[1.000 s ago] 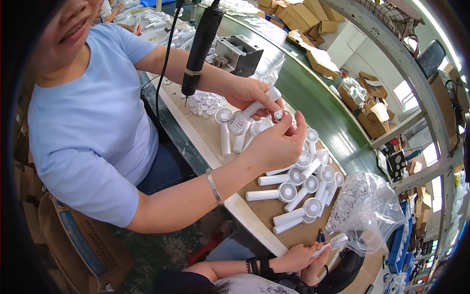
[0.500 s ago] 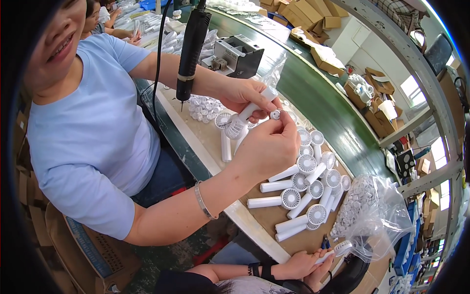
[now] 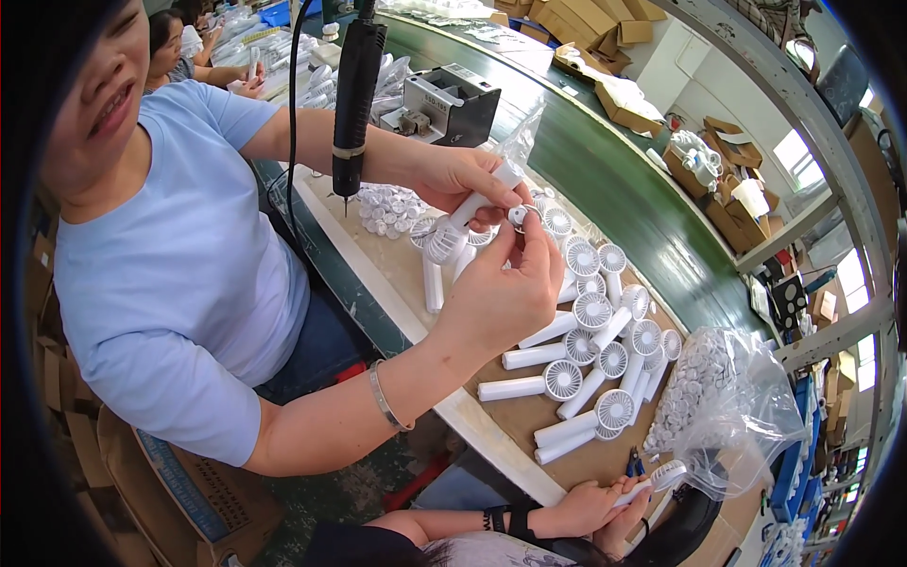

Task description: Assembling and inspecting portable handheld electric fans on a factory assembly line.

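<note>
At the lower right, a white handheld fan (image 3: 668, 474) is between my two hands, its round head pointing away to the right. My left hand (image 3: 578, 512) is closed around its handle, and a black band circles that wrist. My right hand (image 3: 614, 539), partly cut off by my body and dark sleeve, closes on the lower end of the same handle. Small dark-handled pliers (image 3: 635, 463) lie just beyond the fan. Farther off, several white handheld fans (image 3: 561, 380) lie heaped on the brown work surface (image 3: 515, 412).
A clear plastic bag (image 3: 751, 416) of small white parts lies right of the heap. Opposite, a co-worker in light blue holds a fan (image 3: 484, 197) and a small round part (image 3: 518, 216). A black electric screwdriver (image 3: 351, 109) hangs there. Behind runs a green conveyor belt (image 3: 624, 213).
The whole view has shifted slightly. The co-worker's hands, with the fan and round part, have moved a little up and left. My hands stay on the fan almost unmoved.
</note>
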Motion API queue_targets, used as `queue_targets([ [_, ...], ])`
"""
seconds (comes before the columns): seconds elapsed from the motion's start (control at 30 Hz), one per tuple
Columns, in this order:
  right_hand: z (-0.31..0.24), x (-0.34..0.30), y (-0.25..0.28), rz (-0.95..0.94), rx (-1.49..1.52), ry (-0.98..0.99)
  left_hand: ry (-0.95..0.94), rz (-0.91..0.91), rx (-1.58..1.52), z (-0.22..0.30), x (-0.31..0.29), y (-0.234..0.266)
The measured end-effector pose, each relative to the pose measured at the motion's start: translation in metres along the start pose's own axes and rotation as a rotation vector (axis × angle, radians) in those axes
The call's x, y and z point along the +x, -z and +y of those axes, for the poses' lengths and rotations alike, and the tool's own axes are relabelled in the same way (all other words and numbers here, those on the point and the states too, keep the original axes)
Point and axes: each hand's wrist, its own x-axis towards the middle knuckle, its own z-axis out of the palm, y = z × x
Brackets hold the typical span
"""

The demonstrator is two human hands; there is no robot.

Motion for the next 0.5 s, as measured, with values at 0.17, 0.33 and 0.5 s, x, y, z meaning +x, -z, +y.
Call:
queue_targets([
  [0.17,-0.009,0.000,0.002,-0.019,-0.134,-0.039,0.041,0.003,-0.051,0.005,0.000,0.010],
  [0.33,-0.049,0.008,0.040,-0.128,-0.631,-0.303,0.025,0.000,-0.073,0.004,0.000,0.010],
  [0.5,-0.136,0.005,-0.051,-0.828,-1.595,-0.542,-0.018,-0.068,-0.058,0.000,0.000,0.008],
])
